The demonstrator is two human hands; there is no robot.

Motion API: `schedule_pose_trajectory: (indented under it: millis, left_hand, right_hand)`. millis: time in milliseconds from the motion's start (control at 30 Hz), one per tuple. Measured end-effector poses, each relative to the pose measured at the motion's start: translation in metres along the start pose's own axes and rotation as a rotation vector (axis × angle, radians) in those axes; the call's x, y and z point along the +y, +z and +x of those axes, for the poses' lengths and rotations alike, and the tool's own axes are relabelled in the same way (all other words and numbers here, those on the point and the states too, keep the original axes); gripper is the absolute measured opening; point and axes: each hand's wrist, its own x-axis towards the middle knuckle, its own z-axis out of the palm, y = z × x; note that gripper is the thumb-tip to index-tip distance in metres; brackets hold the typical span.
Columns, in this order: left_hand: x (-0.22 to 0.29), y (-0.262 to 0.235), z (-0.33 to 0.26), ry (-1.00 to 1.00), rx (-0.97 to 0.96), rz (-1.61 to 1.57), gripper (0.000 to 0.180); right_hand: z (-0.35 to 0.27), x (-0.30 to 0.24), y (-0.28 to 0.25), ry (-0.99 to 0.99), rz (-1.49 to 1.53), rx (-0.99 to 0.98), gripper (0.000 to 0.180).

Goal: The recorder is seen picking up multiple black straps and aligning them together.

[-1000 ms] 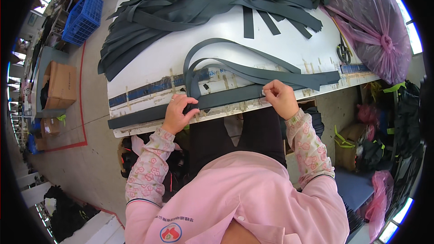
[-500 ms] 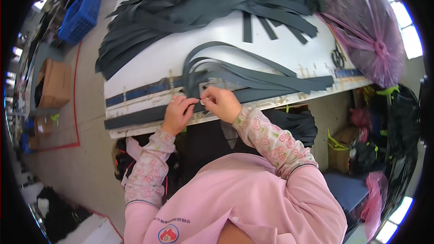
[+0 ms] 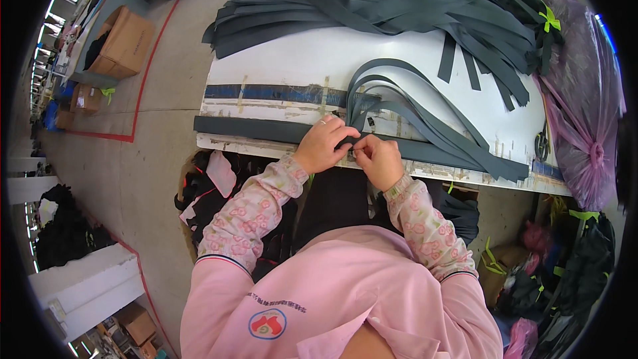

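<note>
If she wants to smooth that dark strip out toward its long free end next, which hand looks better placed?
Probably the right hand. It pinches the dark strip beside the left hand, and the looped strips run off to its own side. The left hand lies flat on the strip, holding it against the white table.

Bare table [image 3: 292, 60] beyond hands; strap pile [image 3: 372, 6] blocks far edge.

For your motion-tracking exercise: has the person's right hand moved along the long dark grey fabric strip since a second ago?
Yes. The right hand slid leftward along the long dark grey fabric strip on the white table, now meeting the left hand.
</note>
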Motion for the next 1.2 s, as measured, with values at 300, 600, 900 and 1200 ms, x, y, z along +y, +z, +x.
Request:
schedule_pose_trajectory:
  millis: [300,600,900,1200]
  left_hand:
    - [0.000,-0.005,0.002,0.014,-0.042,0.008,0.030]
    - [0.001,-0.002,0.002,-0.029,-0.058,0.014,0.040]
    - [0.003,-0.003,0.005,-0.023,-0.046,-0.017,0.036]
    - [0.003,-0.007,0.000,-0.005,0.037,-0.032,0.029]
  right_hand:
    - [-0.048,0.102,-0.122,0.328,0.365,0.150,0.008]
    - [-0.059,0.098,-0.128,0.184,0.090,0.149,0.008]
    - [-0.053,0.091,-0.143,0.363,0.414,0.253,0.009]
    - [-0.022,0.023,-0.076,0.145,0.358,-0.312,0.032]
